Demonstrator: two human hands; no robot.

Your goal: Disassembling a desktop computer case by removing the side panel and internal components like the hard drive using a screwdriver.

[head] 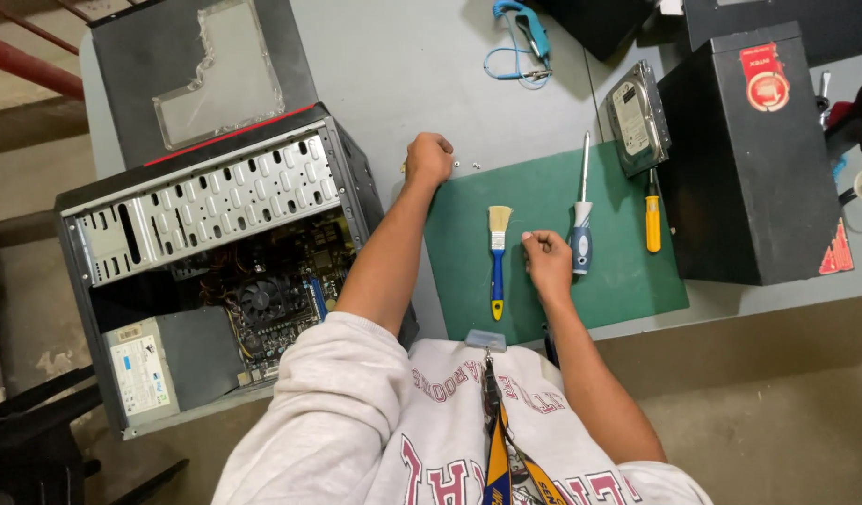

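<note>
Two fists rest on the surface: left hand (429,157) closed beside tiny screws (466,165), right hand (546,254) curled on the green mat (618,281) near a blue-handled screwdriver (581,224). Computer case (216,262) lies open (panel off), hard drive (638,120) already out, motherboard apparently still installed.

Green cutting mat (618,281) on grey table (403,65): blue-handled paintbrush (497,257) left of white-and-blue screwdriver (581,224); yellow-handled screwdriver (652,220) right. Open computer case (216,262) left of mat.

Green mat (627,281) on the grey tabletop (403,65); the brush (497,262) shows a blue-and-yellow handle, one screwdriver (581,238) blue and white, the other screwdriver (652,223) yellow, beside a black box (739,178) with a red sticker.
</note>
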